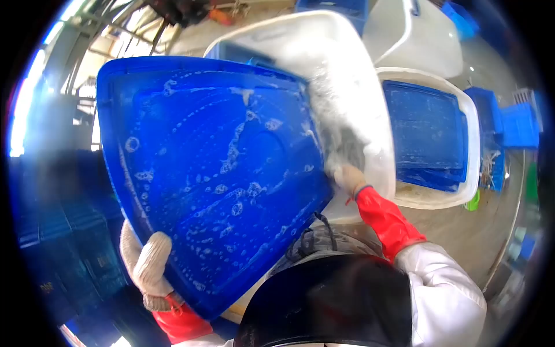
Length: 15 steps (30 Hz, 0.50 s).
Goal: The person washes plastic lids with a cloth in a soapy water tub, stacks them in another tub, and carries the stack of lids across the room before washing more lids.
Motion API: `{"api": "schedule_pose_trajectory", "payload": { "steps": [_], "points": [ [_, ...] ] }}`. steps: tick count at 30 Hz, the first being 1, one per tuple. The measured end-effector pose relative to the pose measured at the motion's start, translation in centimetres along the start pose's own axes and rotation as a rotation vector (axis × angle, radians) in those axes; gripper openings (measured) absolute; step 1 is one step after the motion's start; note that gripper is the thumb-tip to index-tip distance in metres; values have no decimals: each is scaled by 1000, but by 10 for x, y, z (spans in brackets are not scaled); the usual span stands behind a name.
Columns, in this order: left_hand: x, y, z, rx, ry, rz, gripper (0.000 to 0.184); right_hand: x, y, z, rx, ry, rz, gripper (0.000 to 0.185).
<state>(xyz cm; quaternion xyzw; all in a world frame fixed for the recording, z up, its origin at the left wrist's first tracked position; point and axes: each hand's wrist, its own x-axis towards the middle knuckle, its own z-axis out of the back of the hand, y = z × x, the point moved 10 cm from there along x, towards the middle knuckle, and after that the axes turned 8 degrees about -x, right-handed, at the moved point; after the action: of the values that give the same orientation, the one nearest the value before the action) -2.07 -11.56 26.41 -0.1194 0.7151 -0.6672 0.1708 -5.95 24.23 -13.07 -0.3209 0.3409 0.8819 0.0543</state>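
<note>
A large blue plastic lid (191, 139) with a raised rim is tilted in front of me, streaked with soap suds and bubbles. My left hand (150, 263), in a whitish knit glove, grips its lower left edge with the thumb on the face. At the lid's right edge, my right hand (348, 178) is closed, its fingertips lost in foam. Whatever it may hold is hidden. Beneath and behind the lid stands a white tub (378, 121) of foamy water. Red sleeve covers show on both forearms.
A second white tub (471, 168) to the right holds blue plastic panels (425, 130). Blue crates (517, 124) stand farther right on the wet floor. Dark blue stacked containers (63, 237) line the left side. A pale tub (425, 40) is at the back.
</note>
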Motion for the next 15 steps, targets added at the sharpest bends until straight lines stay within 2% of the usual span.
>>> {"api": "schedule_pose_trajectory", "payload": {
  "steps": [1,3,4,5,7,8,9,10,11,12,13,15],
  "points": [
    [-2,-18,-25,-18,54,-15,66,-10,-6,-1,-98,-14,125,40],
    [-7,-52,-64,51,116,-153,70,-34,-11,24,73,-149,181,34],
    [-13,-60,-92,21,286,-141,74,-50,-10,32,207,-235,237,31],
    [-21,-78,-124,104,405,-216,76,-56,-20,40,237,-295,221,31],
    [-53,-94,-195,210,551,-348,78,-81,2,63,-50,-587,596,24],
    [-75,-103,-239,573,833,-566,78,-86,15,65,-187,-531,605,22],
    [-96,-96,-279,756,1063,-743,76,-93,28,71,-319,-469,609,20],
    [-119,-87,-311,871,1293,-940,74,-89,17,50,-100,-603,577,18],
    [-140,-70,-338,784,1503,-1072,71,-88,4,30,127,-740,570,16],
    [-150,-51,-358,865,1635,-1134,65,-96,5,37,142,-787,542,16],
    [-157,-29,-371,941,1762,-1189,60,-108,24,38,-205,-747,493,16],
    [-146,13,-396,657,1697,-1491,45,-113,36,37,-885,-586,338,18]
  ]
}}
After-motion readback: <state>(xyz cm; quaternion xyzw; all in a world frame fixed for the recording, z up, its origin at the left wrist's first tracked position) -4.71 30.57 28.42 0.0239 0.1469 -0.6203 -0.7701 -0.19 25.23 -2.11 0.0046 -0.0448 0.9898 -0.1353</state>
